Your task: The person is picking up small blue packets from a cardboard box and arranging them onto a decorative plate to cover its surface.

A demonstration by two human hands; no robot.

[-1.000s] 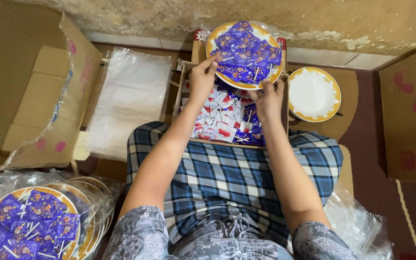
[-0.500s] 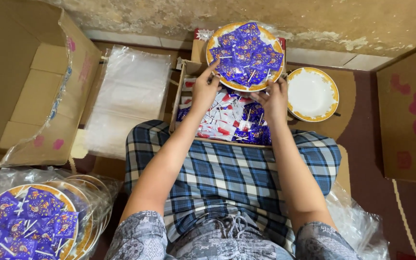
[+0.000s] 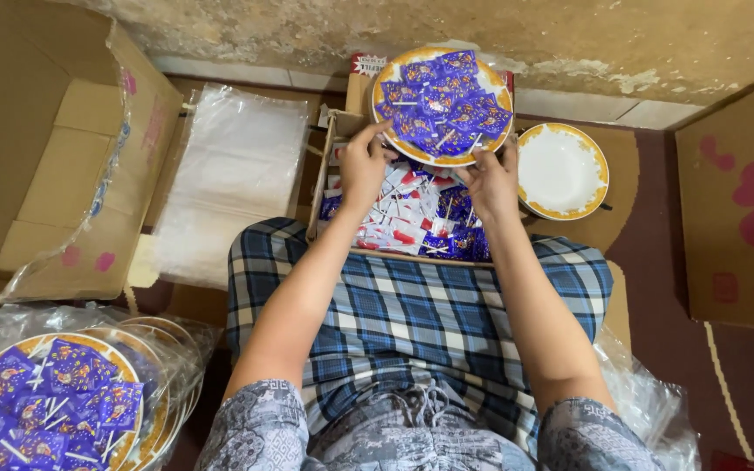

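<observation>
A round plate with a yellow rim [image 3: 384, 80], heaped with purple sachets [image 3: 443, 103], is held up over an open cardboard box [image 3: 325, 187]. My left hand [image 3: 361, 161] grips the plate's near left rim. My right hand [image 3: 492, 179] grips its near right rim. The box below holds many loose purple, red and white sachets [image 3: 407, 218]. The box rests against my lap, which a blue checked cloth [image 3: 412, 323] covers.
An empty white plate with a yellow rim [image 3: 562, 170] lies right of the box. Clear plastic bags [image 3: 233, 183] lie to the left, beside a large open carton [image 3: 41, 148]. Bagged plates of purple sachets [image 3: 54, 406] stack at bottom left. Another carton [image 3: 739, 209] stands right.
Both hands and the filled plate have shifted slightly toward me and lower in view. My hands stay on the plate's near rim.
</observation>
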